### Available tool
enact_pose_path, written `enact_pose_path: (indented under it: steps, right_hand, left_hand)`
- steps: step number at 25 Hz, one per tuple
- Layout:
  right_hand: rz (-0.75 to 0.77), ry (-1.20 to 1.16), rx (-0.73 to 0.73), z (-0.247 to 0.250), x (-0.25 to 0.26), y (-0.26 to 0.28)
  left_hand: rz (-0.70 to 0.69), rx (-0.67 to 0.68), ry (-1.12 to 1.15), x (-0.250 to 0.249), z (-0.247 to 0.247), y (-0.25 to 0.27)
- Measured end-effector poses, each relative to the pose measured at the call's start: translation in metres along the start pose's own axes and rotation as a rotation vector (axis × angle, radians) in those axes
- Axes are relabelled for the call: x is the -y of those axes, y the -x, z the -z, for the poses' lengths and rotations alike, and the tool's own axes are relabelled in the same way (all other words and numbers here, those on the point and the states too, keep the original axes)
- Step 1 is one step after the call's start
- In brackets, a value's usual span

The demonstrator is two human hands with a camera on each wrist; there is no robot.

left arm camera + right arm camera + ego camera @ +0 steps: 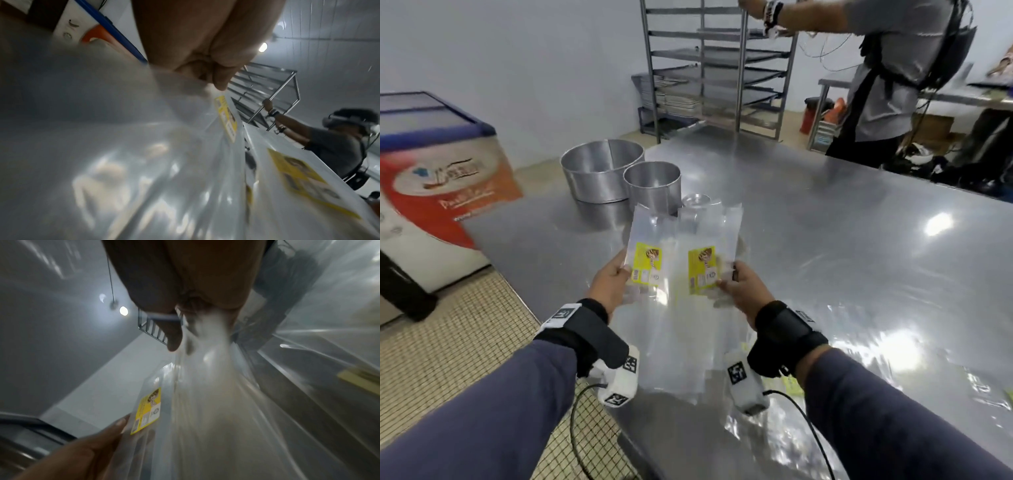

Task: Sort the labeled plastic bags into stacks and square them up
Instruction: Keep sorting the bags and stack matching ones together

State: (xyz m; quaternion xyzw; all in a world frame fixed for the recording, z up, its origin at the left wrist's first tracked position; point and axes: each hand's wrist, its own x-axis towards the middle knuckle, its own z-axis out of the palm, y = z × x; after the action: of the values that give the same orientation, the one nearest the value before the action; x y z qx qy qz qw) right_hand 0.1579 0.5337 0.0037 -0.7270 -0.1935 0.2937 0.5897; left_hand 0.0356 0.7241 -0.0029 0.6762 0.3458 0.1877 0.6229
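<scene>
- Clear thin plastic, yellow labels: two fanned bunches of labeled bags held up over the steel surface [825, 212], near its front-left corner.
- Left bunch [650, 246] is in the left hand [607, 284]; right bunch [709, 253] is in the right hand [743, 291]. The bunches sit side by side, inner edges overlapping or touching, cannot tell which.
- Left grip: thumb on top at the left edge beside the label, fingers under, pinching the bunch. The left wrist view shows fingers [218, 76] curled onto the film.
- Right grip: same pinch at the right edge of its bunch, thumb [174, 340] over the plastic, fingers behind.
- More loose bags [979, 383] lie flat on the surface at right, one with a yellow label at the frame edge; not yet stacked.
- Handling, judged: very light, floppy, slick film; sheets slide on each other and fan out easily. Best held at the long side edges near the label, then tapped on the surface to square up. Static or air may shift them.
- Pose: both forearms reach forward, roughly parallel, palms turned inward, wrists level, hands near each other above the surface.
- Two round metal tins [602, 171] stand behind the bags. Another person [893, 68] reaches to a rack [709, 68] at the back.
</scene>
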Motion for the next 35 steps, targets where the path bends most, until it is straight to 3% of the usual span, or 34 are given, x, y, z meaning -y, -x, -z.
enact_pose_path:
  steps: [2,4,11,14,16,19,24,35]
  right_hand:
    - [-0.073,0.115,-0.025,-0.012,-0.018,-0.012]
    - [-0.125,0.223,-0.016,-0.02,-0.033,-0.018]
    - [-0.212,0.373,0.03,-0.016,-0.033,-0.011]
    - [-0.187,0.419,0.001,0.007,-0.032,0.004]
    - [-0.164,0.486,-0.043,0.031,-0.034,0.023]
    - [-0.141,0.597,-0.111,0.073,-0.04,0.055]
    - [-0.166,0.859,-0.184,0.142,-0.054,0.116]
    - [-0.434,0.977,-0.382,0.308,-0.118,0.28]
  left_hand:
    - [0.008,-0.009,-0.208,0.015,0.005,-0.013]
    - [0.074,0.068,-0.391,0.031,0.008,-0.022]
    - [0.167,0.224,-0.769,0.038,-0.003,-0.019]
    - [0.113,0.189,-0.986,0.023,-0.018,-0.003]
    - [0.002,0.174,-0.974,0.014,-0.036,0.007]
    - [-0.135,0.244,-0.864,0.006,-0.076,0.029]
    - [-0.315,0.429,-1.001,-0.006,-0.166,0.087]
    - [-0.464,0.77,-1.053,-0.004,-0.363,0.236]
